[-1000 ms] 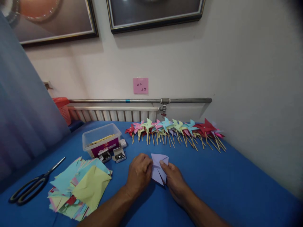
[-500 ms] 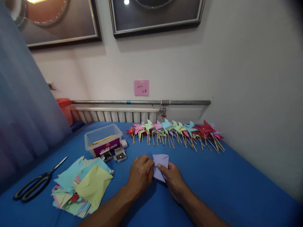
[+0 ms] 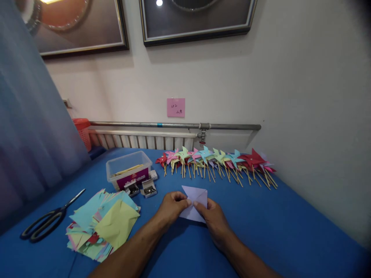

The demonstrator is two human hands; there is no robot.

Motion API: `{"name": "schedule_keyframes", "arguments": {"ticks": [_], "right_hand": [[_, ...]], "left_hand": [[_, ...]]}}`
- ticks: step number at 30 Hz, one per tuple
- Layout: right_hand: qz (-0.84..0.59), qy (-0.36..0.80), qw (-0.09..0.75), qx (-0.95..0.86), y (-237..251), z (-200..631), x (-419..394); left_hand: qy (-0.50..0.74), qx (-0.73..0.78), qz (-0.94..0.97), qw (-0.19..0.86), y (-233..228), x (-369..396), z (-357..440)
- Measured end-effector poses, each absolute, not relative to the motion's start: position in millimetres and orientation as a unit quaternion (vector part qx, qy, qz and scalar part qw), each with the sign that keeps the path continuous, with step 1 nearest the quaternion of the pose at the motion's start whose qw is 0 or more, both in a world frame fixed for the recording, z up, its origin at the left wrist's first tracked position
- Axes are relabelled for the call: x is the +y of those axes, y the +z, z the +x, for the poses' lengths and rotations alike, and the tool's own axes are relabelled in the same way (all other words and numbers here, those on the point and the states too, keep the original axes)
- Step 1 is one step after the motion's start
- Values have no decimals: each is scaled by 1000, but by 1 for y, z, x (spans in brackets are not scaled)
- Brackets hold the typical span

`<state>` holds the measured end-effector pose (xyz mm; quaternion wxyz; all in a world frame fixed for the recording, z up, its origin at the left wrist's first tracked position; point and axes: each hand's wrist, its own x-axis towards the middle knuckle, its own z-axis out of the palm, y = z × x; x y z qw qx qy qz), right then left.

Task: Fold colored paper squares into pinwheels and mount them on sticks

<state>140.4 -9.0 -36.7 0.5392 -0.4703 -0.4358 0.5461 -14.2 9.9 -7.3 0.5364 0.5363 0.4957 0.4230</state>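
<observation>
Midway, lilac paper (image 3: 196, 194) held between left hand (image 3: 172, 207), right hand (image 3: 215, 219).

A blue counter (image 3: 269, 231) spreads out below the wall. At its left lie scissors (image 3: 60, 212), near a loose pile of coloured paper (image 3: 117, 224) with a yellow-green sheet on top. Behind stands a clear plastic tub (image 3: 133, 180), 2 small open boxes (image 3: 150, 194) and 1 other small box (image 3: 154, 175) just beside it. Pinwheels (image 3: 205, 153) lie in a row along the back.
</observation>
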Motion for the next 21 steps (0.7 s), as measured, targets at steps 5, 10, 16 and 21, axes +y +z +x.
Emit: {"name": "schedule_keyframes", "arguments": {"ticks": [5, 10, 16, 21], "right_hand": [[-479, 539, 532, -443, -36, 140, -10], [-473, 543, 529, -450, -34, 140, -10], [-454, 566, 533, -434, -32, 140, -11], [-459, 563, 525, -444, -31, 141, -13]], "left_hand": [[442, 482, 490, 576, -14, 13, -11], [443, 498, 490, 562, -15, 12, -8], [448, 488, 472, 581, -12, 10, -7], [457, 470, 452, 605, -13, 10, -5]]}}
